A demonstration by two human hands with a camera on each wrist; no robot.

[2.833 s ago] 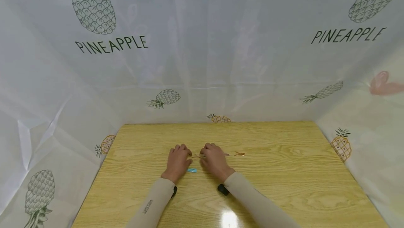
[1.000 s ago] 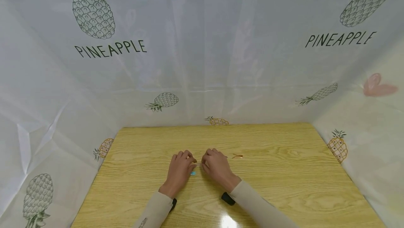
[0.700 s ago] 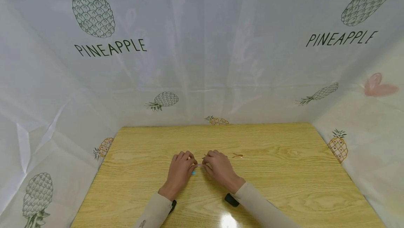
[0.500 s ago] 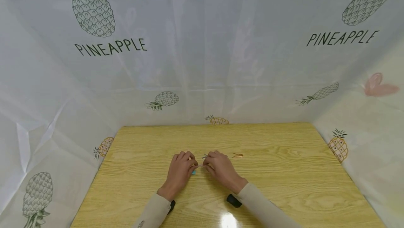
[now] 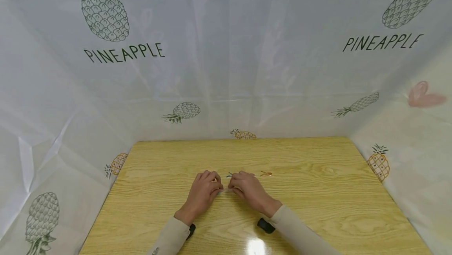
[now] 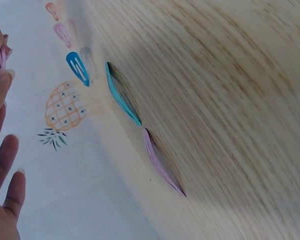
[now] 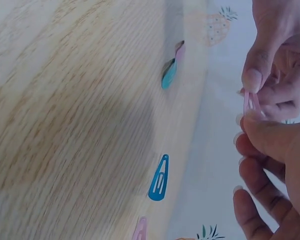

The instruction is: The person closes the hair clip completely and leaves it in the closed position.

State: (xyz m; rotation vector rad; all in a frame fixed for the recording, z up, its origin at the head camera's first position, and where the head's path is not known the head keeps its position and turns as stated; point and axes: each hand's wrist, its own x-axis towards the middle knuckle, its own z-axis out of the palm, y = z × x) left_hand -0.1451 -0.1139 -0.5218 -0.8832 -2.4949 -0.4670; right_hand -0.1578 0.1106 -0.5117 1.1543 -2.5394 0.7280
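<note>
Pink hair clip [image 7: 251, 102], where's it at?

Between my two hands, held up off the counter [image 5: 310, 200]. Left hand [image 5: 201, 192] pinches one end, right hand [image 5: 248, 188] pinches the other. Nothing else in either.

Sprung or flat?

Can't tell. My fingertips cover too much of it. I'd call this one mid-step: both ends gripped, not set down.

And the rest of the row?

Five more on the counter. To the right: blue clip [image 7: 158, 181] closest to my right hand, then a second pink one [image 6: 63, 35], then the orange clip [image 5: 267, 173] at the far right. To the left: teal clip [image 6: 119, 98], then the pale purple clip [image 6: 159, 164], nearly end to end.

Any difference between sides?

Some. From the head view, blue and orange show a forked end, so I read those as popped open. Teal and purple look bowed, no fork I can make out. Second pink is too small to judge.

So how far along?

Partway, my estimate. One clip in work, others split into two groups. Which of the five have had their turn, can't confirm. Remaining for sure: finishing with this one.
</note>
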